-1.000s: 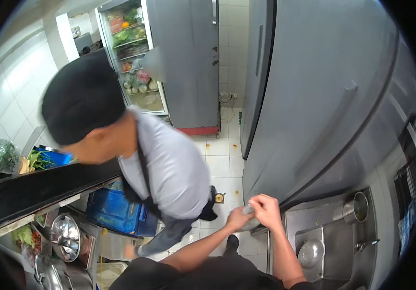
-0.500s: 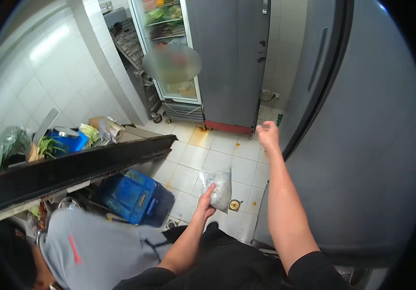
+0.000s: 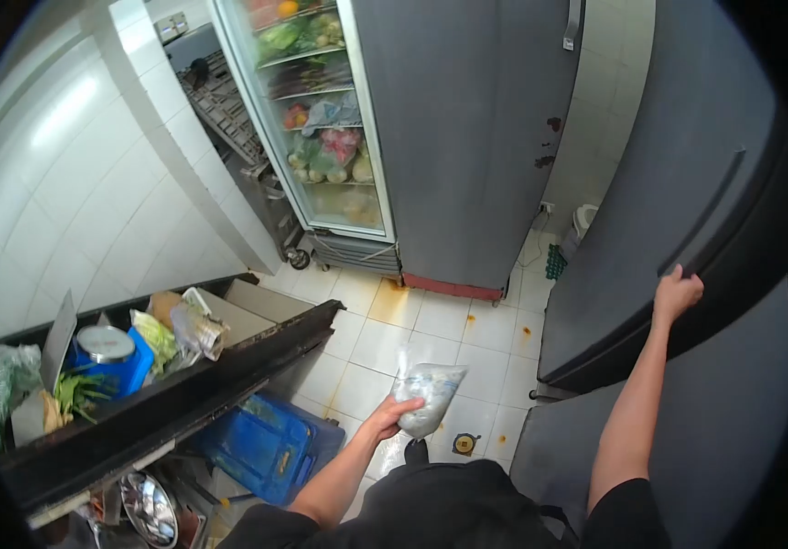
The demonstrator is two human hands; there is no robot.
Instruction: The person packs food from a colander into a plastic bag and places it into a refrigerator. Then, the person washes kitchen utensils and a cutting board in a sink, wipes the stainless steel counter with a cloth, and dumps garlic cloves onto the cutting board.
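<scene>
Right hand (image 3: 678,295) has moved to the tall grey fridge door (image 3: 664,183), half-curled there, grip unclear; the left hand (image 3: 391,415) clasps a bulging clear plastic bag (image 3: 433,395).

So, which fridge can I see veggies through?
The farther, glass-doored fridge: vegetables show behind its clear door. The grey doors near the right hand are solid, hiding what's inside.
</scene>
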